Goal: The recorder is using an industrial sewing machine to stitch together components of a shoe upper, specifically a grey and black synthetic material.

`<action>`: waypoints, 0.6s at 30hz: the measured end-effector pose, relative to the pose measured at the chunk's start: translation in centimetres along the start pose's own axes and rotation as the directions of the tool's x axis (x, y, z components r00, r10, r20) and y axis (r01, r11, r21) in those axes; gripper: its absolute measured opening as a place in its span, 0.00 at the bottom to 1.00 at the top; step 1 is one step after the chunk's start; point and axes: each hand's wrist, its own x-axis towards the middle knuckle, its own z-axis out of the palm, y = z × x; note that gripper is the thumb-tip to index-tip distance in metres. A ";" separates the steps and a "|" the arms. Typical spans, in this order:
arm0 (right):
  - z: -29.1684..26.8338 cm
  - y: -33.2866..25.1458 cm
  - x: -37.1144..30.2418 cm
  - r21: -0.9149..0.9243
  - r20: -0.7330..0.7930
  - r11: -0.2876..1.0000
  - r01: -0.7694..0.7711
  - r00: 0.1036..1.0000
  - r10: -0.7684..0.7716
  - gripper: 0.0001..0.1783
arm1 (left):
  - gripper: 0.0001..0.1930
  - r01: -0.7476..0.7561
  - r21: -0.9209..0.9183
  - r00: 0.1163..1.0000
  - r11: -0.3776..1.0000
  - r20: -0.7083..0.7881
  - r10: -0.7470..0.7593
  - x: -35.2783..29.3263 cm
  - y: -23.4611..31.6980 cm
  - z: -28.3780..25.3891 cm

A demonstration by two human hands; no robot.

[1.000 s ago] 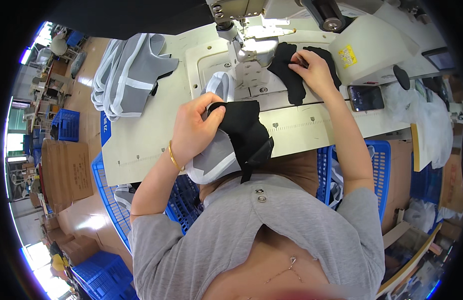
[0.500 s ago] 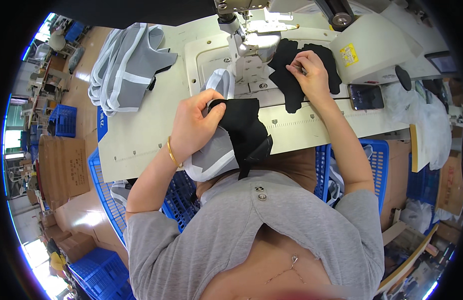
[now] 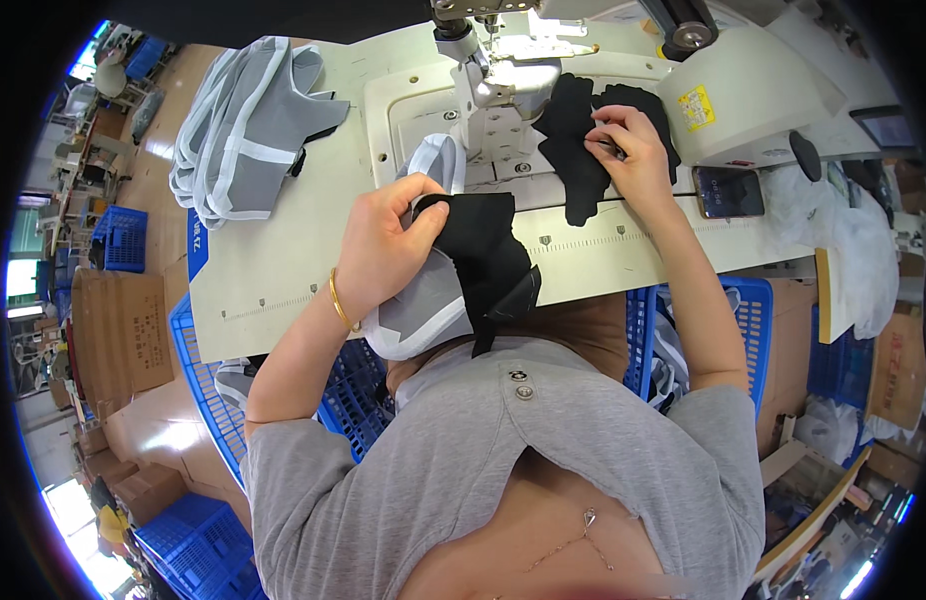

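Observation:
My left hand [image 3: 391,240] is closed, thumb and fingers pinching a black fabric piece [image 3: 480,240] together with a grey fabric piece with white edging [image 3: 423,300]. Both hang over the table's front edge against my lap, and a white-edged loop of the grey piece reaches up toward the sewing machine [image 3: 503,110]. Over a pile of black fabric pieces [image 3: 575,165] right of the needle area is my right hand [image 3: 633,155], its fingers curled and thumb pressed in. What lies between those fingertips, if anything, is too small to make out.
A stack of grey white-edged pieces [image 3: 248,140] lies at the table's left. A phone [image 3: 728,192] rests right of the black pile, near clear plastic bags [image 3: 833,230]. Blue baskets [image 3: 208,390] with cloth stand below the table on both sides.
My right hand has shifted slightly right over the black pile, its fingers still curled. My left hand keeps its hold on the fabric. The whole view has moved a little.

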 end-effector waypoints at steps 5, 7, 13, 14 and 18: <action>-2.9 -4.1 1.5 0.181 -0.082 0.983 0.031 0.997 -0.016 0.07 | 0.04 -0.043 -0.015 0.997 0.999 -0.064 0.042 -0.1 -0.5 -0.2; -5.0 -8.0 1.5 0.308 0.029 0.944 -0.119 0.993 0.116 0.05 | 0.05 -0.042 -0.045 0.997 0.998 -0.070 0.039 -0.2 -0.5 -0.2; -3.5 -15.7 1.5 0.758 0.308 0.606 -0.239 0.951 -0.009 0.03 | 0.05 -0.041 -0.049 0.995 0.998 -0.096 0.036 -0.9 1.3 0.0; -2.7 -15.4 1.4 0.716 0.314 0.647 -0.262 0.949 0.036 0.04 | 0.05 -0.038 -0.040 0.995 0.998 -0.094 0.034 -1.1 1.4 0.0; -2.0 -15.6 1.4 0.633 0.454 0.612 -0.474 0.868 0.203 0.06 | 0.06 -0.060 -0.188 0.997 0.980 -0.068 0.048 -1.7 1.8 -0.2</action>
